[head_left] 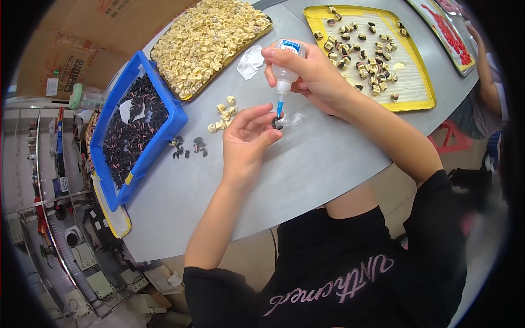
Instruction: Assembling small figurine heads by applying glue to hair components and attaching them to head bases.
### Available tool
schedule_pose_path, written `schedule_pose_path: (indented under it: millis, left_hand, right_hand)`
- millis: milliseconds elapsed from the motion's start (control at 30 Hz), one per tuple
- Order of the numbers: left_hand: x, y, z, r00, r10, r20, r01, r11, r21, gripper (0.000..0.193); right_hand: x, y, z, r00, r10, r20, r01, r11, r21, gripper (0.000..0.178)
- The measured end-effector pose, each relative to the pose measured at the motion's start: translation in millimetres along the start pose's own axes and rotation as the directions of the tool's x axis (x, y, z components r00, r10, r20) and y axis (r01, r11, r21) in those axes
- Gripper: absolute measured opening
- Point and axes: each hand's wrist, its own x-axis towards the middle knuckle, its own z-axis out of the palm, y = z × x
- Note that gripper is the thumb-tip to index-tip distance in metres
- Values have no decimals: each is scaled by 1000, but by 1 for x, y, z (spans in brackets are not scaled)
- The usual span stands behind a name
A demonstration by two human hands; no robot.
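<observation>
Closest to me, my left hand (pixel 249 136) pinches the small dark piece (pixel 277 123) right of the blue bin (pixel 176 117); my right hand (pixel 306 74) grips the glue bottle (pixel 285 65), nozzle touching it—squeeze gently, one drop.

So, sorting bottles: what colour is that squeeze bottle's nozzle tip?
Blue tip on the white bottle, head view.
</observation>
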Motion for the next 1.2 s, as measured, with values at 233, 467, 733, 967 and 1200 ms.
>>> schedule_pose_path:
  millis: [233, 467, 733, 967, 1200]
  left_hand:
    - [0, 0, 0, 1000, 7, 0, -7, 1000, 4, 43]
    - [0, -2, -2, 999, 19, 27, -20, 1000, 14, 43]
    - [0, -2, -3, 998, 26, 51, -28, 999, 31, 43]
    - [0, 0, -1, 1000, 7, 5, -7, 1000, 6, 43]
    - [0, 0, -1, 1000, -5, 1, 5, 1000, -3, 42]
  right_hand:
    - [1, 1, 0, 1000, 2, -5, -2, 1000, -25, 26]
    - [1, 1, -1, 1000, -14, 1, 14, 1000, -21, 24]
    - [2, 2, -1, 1000, -17, 0, 17, 1000, -22, 24]
    - [1, 2, -2, 1000, -21, 0, 21, 999, -23, 24]
    - [2, 3, -2, 999, -27, -16, 27, 1000, -11, 24]
